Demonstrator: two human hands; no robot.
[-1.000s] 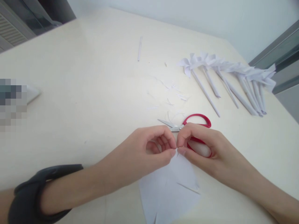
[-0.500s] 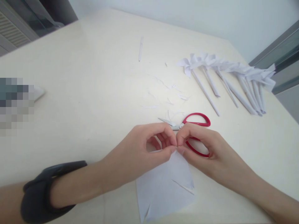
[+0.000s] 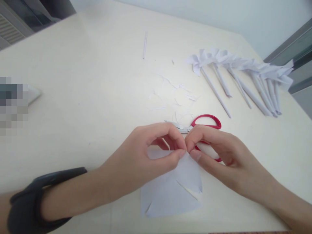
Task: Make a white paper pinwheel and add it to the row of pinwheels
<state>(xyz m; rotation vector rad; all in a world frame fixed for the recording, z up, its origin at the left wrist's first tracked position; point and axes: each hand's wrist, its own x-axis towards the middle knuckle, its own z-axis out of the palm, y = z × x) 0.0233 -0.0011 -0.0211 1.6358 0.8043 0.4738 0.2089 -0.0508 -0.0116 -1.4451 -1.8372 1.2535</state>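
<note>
The left hand (image 3: 148, 156) and the right hand (image 3: 214, 152) meet fingertip to fingertip, each pinched narrow on the same raised corner of a white paper square (image 3: 170, 191). Thumb and forefinger of both hands close on that corner from opposite sides, the left from the left, the right from the right, so neither hand is nearer; the grip point sits right between them. From the pinch the paper spreads back toward the person's body and lies flat on the table (image 3: 73, 97), with diagonal slits showing at its near left corner and along its right side.

Just beyond the right hand's knuckles, partly hidden under them, lie red-handled scissors (image 3: 207, 122); their blades point left, away from the right hand, and their long axis runs roughly left to right. Past the scissors, thin paper trimmings (image 3: 180, 94) are scattered. Farther off, to the right of the right hand, a row of finished paper pinwheels (image 3: 234, 71) rests with sticks slanting toward the person. A lone rolled paper stick (image 3: 145, 45) lies well beyond the left hand. A dark wristband (image 3: 31, 201) circles the left wrist.

No brand, label or writing can be read anywhere.
</note>
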